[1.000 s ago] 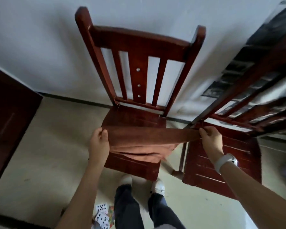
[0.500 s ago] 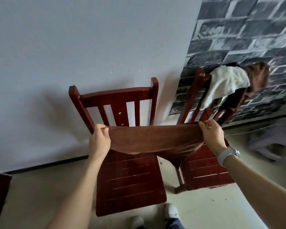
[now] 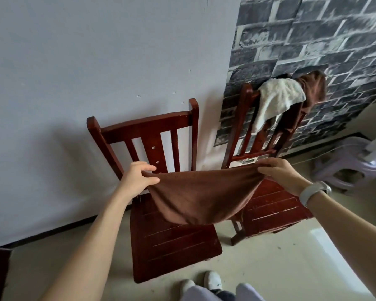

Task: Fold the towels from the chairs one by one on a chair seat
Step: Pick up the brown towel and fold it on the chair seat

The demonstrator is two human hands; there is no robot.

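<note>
My left hand (image 3: 137, 179) and right hand (image 3: 284, 174) each pinch 1 end of the brown towel (image 3: 195, 198), which sags above the near chair seat (image 3: 174, 246). Risk: a loosened pinch would let it slide onto the floor (image 3: 280, 268).

Both forearms bare, no sleeves in view. Left hand (image 3: 137, 178): no rings or bands visible. Right hand (image 3: 284, 174): nothing on the fingers that shows; a white wristband (image 3: 312, 192) wraps the wrist, smooth strap, with a rounded grey-edged watch or tracker body on the far side, face not readable. Bottom edge: pale lavender-grey trousers (image 3: 204, 293), both knees just in frame, dark gap between them. White shoes (image 3: 212, 279), toes rounded, small dark mark on the side of one.
</note>
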